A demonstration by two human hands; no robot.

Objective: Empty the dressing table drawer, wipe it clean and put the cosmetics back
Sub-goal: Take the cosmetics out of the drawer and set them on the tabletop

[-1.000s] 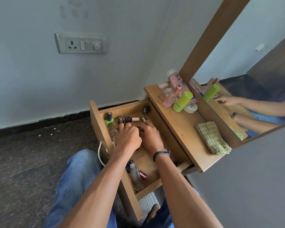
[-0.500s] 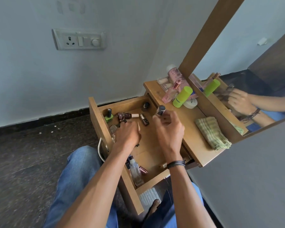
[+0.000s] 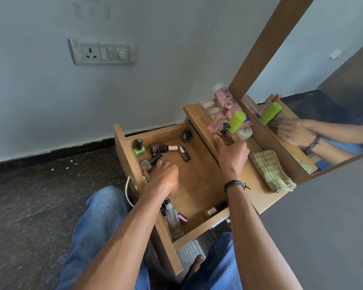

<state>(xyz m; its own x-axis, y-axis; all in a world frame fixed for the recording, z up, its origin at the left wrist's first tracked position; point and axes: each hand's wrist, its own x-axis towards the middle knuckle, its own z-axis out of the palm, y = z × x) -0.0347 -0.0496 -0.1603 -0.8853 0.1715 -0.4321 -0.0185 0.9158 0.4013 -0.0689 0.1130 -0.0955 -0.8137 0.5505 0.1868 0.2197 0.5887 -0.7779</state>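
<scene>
The wooden drawer (image 3: 199, 181) stands pulled out with several small nail polish bottles in it, among them a green one (image 3: 139, 148), a dark red one (image 3: 159, 148) and a brown one (image 3: 184, 153). My right hand (image 3: 232, 152) holds a small black-capped bottle (image 3: 223, 129) above the table top (image 3: 258, 197), beside the green tube (image 3: 236, 121). My left hand (image 3: 165, 176) is low in the drawer with curled fingers by a black bottle (image 3: 155, 159); what it holds is hidden. A clear spray bottle (image 3: 173, 218) lies at the drawer's near end.
A folded green checked cloth (image 3: 271, 171) lies on the table top. Pink bottles (image 3: 220, 116), a palette and a white jar (image 3: 244, 132) crowd its far end against the mirror (image 3: 323, 80). A wall socket (image 3: 102, 51) is at the upper left. My knees are under the drawer.
My right hand has lifted a small bottle out of the drawer and carried it right, over the table top near the green tube. My left hand stayed in the drawer.
</scene>
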